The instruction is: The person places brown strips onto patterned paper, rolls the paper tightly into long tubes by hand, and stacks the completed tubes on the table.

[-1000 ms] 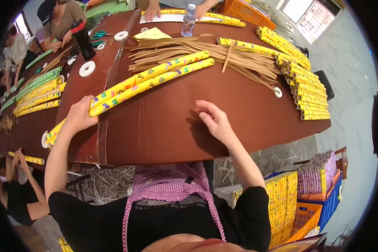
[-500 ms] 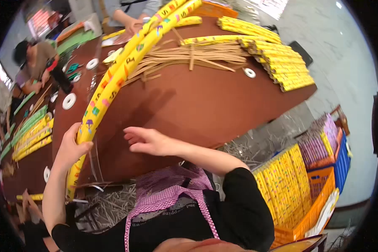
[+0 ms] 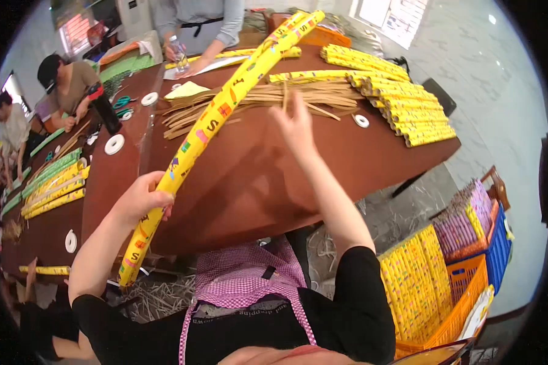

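My left hand is wrapped round the lower part of long yellow patterned tubes, which slant up to the right above the brown table. Two ends show at the top, close together. My right hand is raised to the right of the tubes, touching nothing that I can see, its fingers apart. Behind it lies a spread bundle of brown paper strips. A white tape roll rests to the right of that hand.
Stacked yellow tubes lie at the table's right end. An orange crate with yellow tubes and a blue crate stand at the lower right. A black bottle, tape rolls and green tubes are on the left. People work around the table.
The tubes in my left hand have swung up from the table and now look lined up. My right hand moved in to the left, then out and up towards the strips. The view has shifted.
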A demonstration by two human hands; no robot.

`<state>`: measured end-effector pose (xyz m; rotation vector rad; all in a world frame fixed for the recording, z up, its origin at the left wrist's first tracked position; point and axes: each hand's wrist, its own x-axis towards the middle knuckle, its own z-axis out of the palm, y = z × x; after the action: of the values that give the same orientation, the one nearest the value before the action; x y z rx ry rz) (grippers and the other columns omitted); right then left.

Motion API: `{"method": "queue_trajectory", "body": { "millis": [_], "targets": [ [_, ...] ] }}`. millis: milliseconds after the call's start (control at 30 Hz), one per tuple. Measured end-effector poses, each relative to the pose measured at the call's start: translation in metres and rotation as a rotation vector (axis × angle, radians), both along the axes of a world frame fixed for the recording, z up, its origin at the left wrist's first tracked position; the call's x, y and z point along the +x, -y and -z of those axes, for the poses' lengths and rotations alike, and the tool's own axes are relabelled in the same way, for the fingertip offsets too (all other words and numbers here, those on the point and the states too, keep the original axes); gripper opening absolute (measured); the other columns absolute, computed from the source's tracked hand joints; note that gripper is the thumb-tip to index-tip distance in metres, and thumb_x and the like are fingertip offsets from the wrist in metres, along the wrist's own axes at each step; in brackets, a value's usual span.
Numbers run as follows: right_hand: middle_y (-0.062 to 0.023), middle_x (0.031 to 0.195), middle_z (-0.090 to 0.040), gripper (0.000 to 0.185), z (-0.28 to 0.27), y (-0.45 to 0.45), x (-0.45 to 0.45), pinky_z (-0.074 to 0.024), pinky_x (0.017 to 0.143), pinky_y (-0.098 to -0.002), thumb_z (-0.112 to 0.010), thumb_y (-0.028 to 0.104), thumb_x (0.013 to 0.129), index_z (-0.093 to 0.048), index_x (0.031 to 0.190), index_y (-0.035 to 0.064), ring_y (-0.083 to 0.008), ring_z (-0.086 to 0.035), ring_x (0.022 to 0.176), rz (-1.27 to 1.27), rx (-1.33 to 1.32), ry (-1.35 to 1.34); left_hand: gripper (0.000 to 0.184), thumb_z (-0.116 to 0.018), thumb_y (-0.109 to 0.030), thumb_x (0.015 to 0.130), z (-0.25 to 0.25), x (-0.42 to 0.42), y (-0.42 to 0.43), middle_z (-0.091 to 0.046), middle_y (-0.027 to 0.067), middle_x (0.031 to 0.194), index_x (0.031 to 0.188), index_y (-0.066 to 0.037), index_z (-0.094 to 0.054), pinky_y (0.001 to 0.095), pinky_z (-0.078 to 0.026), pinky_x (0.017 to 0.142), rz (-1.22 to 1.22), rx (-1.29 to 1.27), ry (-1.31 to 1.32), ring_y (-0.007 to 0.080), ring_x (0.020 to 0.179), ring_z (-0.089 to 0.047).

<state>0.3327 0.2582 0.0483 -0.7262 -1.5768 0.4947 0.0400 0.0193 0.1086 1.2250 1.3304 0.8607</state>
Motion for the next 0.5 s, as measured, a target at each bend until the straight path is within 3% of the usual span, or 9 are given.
{"method": "queue_trajectory", "body": {
  "millis": [33,67,133,200,267,300,400,433,500],
  "targets": [
    [-0.0257,0.149,-0.042,0.078,-0.011,-0.021,-0.005,-0.0439,0.104,-0.0355,-0.074,0.022,0.087,-0.034,0.147,-0.0095,-0.0281,-0.043,0.137,-0.015,-0.026,-0.155,0.047,-0.072,-0.029,0.070,0.003,-0.003,0.007,-0.060,0.0068,0.082,0.105,-0.001,-0.056,0.0318,-0.053,0.057,-0.013,-0.006,0.009,0.0170,0.064,-0.063],
    [-0.0280,0.150,-0.039,0.086,-0.020,-0.049,-0.002,-0.0377,0.111,-0.0382,-0.076,0.024,0.083,-0.031,0.148,-0.0100,-0.0325,-0.039,0.140,0.161,0.063,0.066,0.047,-0.071,-0.027,0.070,0.005,-0.006,0.013,-0.061,0.0073,0.082,0.105,-0.001,-0.056,0.0322,-0.054,0.057,-0.024,-0.012,0.016,0.0172,0.063,-0.063],
    [-0.0293,0.152,-0.034,0.092,-0.036,-0.081,-0.020,-0.0307,0.116,-0.0388,-0.077,0.026,0.081,-0.027,0.148,-0.0123,-0.0358,-0.035,0.142,0.153,0.048,0.151,0.048,-0.069,-0.020,0.067,0.004,-0.008,0.023,-0.061,0.0079,0.083,0.108,0.002,-0.057,0.0322,-0.053,0.057,-0.074,-0.060,0.023,0.0176,0.063,-0.063],
    [-0.0329,0.130,-0.053,0.069,-0.036,-0.102,-0.051,-0.0418,0.104,-0.0477,-0.071,0.019,0.086,-0.039,0.140,-0.0083,-0.0449,-0.052,0.123,0.281,0.295,0.101,0.048,-0.069,-0.018,0.066,0.004,-0.014,0.031,-0.061,0.0074,0.082,0.108,0.002,-0.056,0.0311,-0.053,0.057,-0.086,-0.039,0.035,0.0172,0.063,-0.062],
    [-0.0311,0.109,-0.065,0.042,-0.038,-0.115,-0.072,-0.0458,0.096,-0.0502,-0.060,0.015,0.093,-0.053,0.130,-0.0019,-0.0429,-0.062,0.108,-0.020,-0.118,0.138,0.046,-0.069,-0.016,0.071,0.007,-0.020,0.043,-0.062,0.0070,0.082,0.112,0.002,-0.056,0.0300,-0.054,0.060,-0.094,-0.044,0.044,0.0158,0.065,-0.063],
    [-0.0257,0.091,-0.069,0.025,-0.032,-0.112,-0.083,-0.0485,0.087,-0.0511,-0.052,0.015,0.097,-0.063,0.116,0.0024,-0.0415,-0.067,0.096,0.044,-0.001,0.194,0.045,-0.068,-0.014,0.076,0.008,-0.024,0.048,-0.063,0.0066,0.081,0.116,0.003,-0.056,0.0290,-0.054,0.063,-0.084,-0.054,0.048,0.0144,0.066,-0.063],
    [-0.0215,0.093,-0.071,0.024,-0.012,-0.098,-0.102,-0.0464,0.088,-0.0500,-0.052,0.016,0.097,-0.067,0.112,0.0039,-0.0413,-0.066,0.098,0.131,0.026,0.482,0.047,-0.068,-0.011,0.075,0.009,-0.035,0.059,-0.063,0.0063,0.083,0.118,0.003,-0.056,0.0285,-0.054,0.062,-0.138,-0.066,0.060,0.0141,0.066,-0.063],
    [-0.0184,0.084,-0.071,0.024,0.005,-0.101,-0.106,-0.0440,0.088,-0.0486,-0.052,0.013,0.092,-0.068,0.109,0.0086,-0.0375,-0.068,0.091,0.169,0.047,0.606,0.049,-0.070,-0.017,0.071,0.008,-0.039,0.062,-0.062,0.0057,0.082,0.114,0.002,-0.056,0.0286,-0.052,0.059,-0.173,-0.057,0.042,0.0148,0.064,-0.062],
    [-0.0158,0.091,-0.072,0.024,0.034,-0.104,-0.104,-0.0453,0.083,-0.0490,-0.057,0.014,0.090,-0.069,0.110,0.0113,-0.0347,-0.068,0.093,0.173,0.108,0.794,0.052,-0.071,-0.022,0.066,0.008,-0.046,0.067,-0.061,0.0047,0.082,0.111,0.000,-0.056,0.0277,-0.051,0.056,-0.253,-0.026,0.010,0.0151,0.061,-0.061]
  ]
}}
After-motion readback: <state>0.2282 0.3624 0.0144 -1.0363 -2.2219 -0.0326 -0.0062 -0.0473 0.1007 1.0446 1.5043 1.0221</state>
